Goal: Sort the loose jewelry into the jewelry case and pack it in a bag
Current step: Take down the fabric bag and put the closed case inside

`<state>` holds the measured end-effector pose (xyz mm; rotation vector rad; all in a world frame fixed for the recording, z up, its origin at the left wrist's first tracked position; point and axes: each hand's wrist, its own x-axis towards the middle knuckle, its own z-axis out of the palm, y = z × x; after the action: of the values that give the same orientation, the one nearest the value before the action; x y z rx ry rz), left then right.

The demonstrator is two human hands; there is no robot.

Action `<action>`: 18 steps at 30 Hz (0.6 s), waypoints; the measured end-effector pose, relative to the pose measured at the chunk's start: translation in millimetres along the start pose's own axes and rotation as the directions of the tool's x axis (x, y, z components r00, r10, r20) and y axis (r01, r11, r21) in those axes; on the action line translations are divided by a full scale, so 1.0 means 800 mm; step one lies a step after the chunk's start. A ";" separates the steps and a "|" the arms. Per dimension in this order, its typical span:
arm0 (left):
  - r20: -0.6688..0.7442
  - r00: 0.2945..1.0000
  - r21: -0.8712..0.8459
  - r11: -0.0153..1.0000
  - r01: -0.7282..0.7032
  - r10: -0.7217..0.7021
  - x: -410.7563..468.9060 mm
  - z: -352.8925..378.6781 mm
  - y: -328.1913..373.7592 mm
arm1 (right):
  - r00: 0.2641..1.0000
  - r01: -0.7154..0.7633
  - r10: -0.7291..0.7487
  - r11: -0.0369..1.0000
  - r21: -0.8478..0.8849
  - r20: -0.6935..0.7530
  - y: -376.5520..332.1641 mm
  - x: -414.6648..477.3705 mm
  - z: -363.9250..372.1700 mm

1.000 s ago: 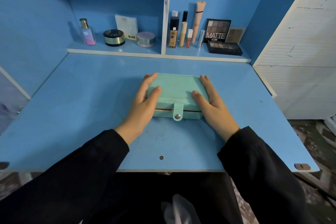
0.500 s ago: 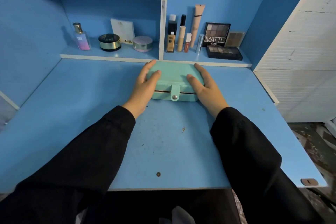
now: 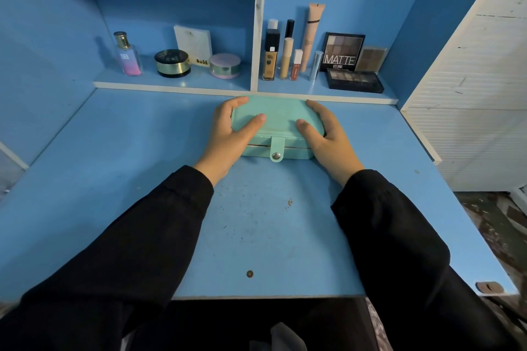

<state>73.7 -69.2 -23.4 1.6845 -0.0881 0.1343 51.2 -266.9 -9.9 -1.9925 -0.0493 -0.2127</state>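
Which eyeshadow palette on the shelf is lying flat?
The long dark palette, the one in front. The MATTE palette and the small brown palette behind it both stand upright.

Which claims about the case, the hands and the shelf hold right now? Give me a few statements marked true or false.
1. The case is shut, with its snap tab fastened. True.
2. Only one hand touches the case. False: the left hand and the right hand each grip one end.
3. The case sits inside a bag. False: it rests on the desk, and no bag shows.
4. A palette marked MATTE stands on the shelf behind the case. True.
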 end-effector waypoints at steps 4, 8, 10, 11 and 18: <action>0.015 1.000 -0.002 1.000 -0.014 0.014 0.002 -0.002 -0.003 | 1.000 -0.002 0.002 1.000 0.004 -0.008 0.003 0.000 -0.001; 0.017 1.000 0.003 1.000 -0.023 0.023 0.002 -0.002 -0.003 | 1.000 -0.028 0.029 0.999 0.022 -0.004 0.005 -0.001 -0.001; 0.031 0.999 0.001 1.000 -0.024 0.024 0.001 -0.002 -0.002 | 1.000 -0.010 0.010 1.000 0.001 -0.002 0.003 -0.001 0.000; 0.039 0.999 0.007 1.000 -0.027 0.027 0.000 -0.002 -0.001 | 1.000 0.006 -0.006 1.000 -0.020 0.001 0.003 -0.002 0.001; 0.096 0.991 0.128 0.986 -0.102 0.090 -0.001 -0.006 0.000 | 0.994 0.106 -0.104 0.988 -0.113 0.021 0.005 -0.016 0.009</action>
<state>72.5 -64.0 -23.2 1.8202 -0.2322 0.1396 40.4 -261.7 -18.8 -2.1077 -0.1547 -0.2738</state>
